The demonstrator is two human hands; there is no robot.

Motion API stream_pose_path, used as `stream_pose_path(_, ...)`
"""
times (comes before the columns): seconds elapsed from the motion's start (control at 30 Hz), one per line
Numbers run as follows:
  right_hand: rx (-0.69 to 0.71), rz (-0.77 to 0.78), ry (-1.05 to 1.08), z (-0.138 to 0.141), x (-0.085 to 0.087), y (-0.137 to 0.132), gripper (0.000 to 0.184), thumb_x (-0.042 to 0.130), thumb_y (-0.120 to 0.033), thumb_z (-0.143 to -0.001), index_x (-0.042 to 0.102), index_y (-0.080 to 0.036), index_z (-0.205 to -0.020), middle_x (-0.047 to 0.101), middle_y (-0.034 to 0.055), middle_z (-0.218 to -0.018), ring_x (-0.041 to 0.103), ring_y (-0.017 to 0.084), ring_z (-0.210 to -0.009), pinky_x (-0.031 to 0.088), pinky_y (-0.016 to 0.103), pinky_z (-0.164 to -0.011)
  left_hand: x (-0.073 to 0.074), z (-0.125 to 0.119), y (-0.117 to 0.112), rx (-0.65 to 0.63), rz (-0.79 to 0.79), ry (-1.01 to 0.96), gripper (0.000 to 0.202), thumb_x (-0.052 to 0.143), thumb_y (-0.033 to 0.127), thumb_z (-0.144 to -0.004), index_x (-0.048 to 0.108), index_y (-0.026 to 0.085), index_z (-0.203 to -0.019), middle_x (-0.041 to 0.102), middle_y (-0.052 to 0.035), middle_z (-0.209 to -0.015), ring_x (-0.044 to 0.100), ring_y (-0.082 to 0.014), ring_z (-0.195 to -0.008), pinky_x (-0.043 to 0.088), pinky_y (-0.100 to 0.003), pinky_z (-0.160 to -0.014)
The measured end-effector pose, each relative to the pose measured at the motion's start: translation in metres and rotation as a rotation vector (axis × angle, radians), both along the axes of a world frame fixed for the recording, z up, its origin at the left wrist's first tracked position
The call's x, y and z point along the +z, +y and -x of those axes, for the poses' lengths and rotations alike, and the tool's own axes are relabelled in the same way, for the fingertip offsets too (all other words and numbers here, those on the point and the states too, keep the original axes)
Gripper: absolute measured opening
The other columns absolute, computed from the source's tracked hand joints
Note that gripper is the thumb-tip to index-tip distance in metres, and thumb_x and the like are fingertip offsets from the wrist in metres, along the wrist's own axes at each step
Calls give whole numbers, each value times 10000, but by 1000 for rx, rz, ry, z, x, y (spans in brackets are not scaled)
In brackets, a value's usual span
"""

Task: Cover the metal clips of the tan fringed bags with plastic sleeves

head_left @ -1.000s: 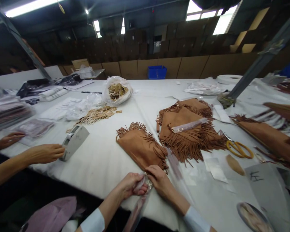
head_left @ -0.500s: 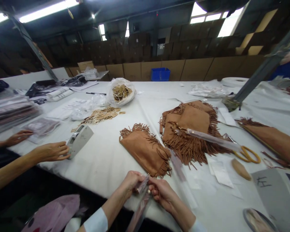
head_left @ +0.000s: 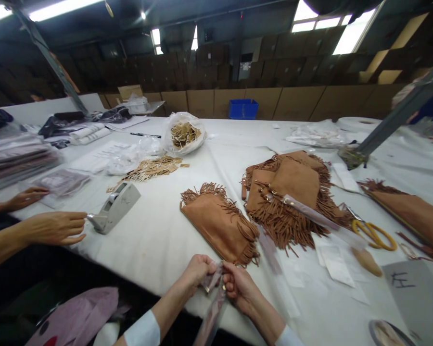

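My left hand (head_left: 201,273) and my right hand (head_left: 239,287) are close together at the table's front edge. Both are closed, pinching a clear plastic-wrapped strap (head_left: 212,315) that hangs down over the edge; a small metal fitting shows by the right fingers. Just beyond them lies a brown fringed bag (head_left: 222,223), its near corner close to my fingertips. Another plastic-wrapped strap (head_left: 270,254) lies to the right of that bag. Farther right is a pile of brown fringed bags (head_left: 294,185), with a wrapped strap (head_left: 321,218) across it.
At left, a co-worker's hand (head_left: 56,228) is beside a grey tape dispenser (head_left: 119,207). Tan tags (head_left: 153,168) lie near a plastic bag of tags (head_left: 184,134). Yellow-handled scissors (head_left: 377,235) and another fringed bag (head_left: 407,211) are at right. A metal post (head_left: 400,113) rises there.
The co-worker's hand has drawn back left from the tape dispenser. My hands keep their pinch on the strap with little movement. The whole view has shifted slightly.
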State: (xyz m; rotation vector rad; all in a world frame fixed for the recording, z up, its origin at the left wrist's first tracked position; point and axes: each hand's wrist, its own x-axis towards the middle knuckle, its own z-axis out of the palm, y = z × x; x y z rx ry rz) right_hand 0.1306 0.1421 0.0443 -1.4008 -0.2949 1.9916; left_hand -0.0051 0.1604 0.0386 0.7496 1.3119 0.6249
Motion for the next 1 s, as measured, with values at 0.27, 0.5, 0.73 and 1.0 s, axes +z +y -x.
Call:
stream_pose_path(0.27,-23,-31,-75,1,-9,0,299,652,-277,-743,455,-155,-553,390,-91,-394,295,-2,-291,177,113,-299,-5,0,0,30,-68,36,129,638,152,-543,527,169,-607,528,50,-445,444,-85,-418,289,-211,-450)
stream_pose_path(0.5,-57,-44,-105,6,-6,-3,330,619,-314,-773,423,-175,-547,384,-94,-376,305,6,-289,194,111,-298,-4,-1,-6,-11,-50,-12,373,631,525,-644,501,178,-602,553,13,-472,470,-105,-422,312,-231,-449)
stream_pose_path(0.73,-107,18,-143,10,1,-7,238,539,-189,-772,494,-140,-543,465,-51,-380,317,17,-256,128,119,-281,-25,-4,-6,-85,-35,-25,441,709,570,-575,511,177,-607,595,-4,-434,505,-129,-380,334,-237,-418)
stream_pose_path(1.0,-152,52,-125,14,1,-7,199,508,-195,-790,507,-145,-597,468,-49,-387,301,20,-259,144,113,-286,-30,3,2,-158,-27,-47,252,652,364,-748,524,201,-605,631,0,-480,552,-157,-399,385,-258,-418)
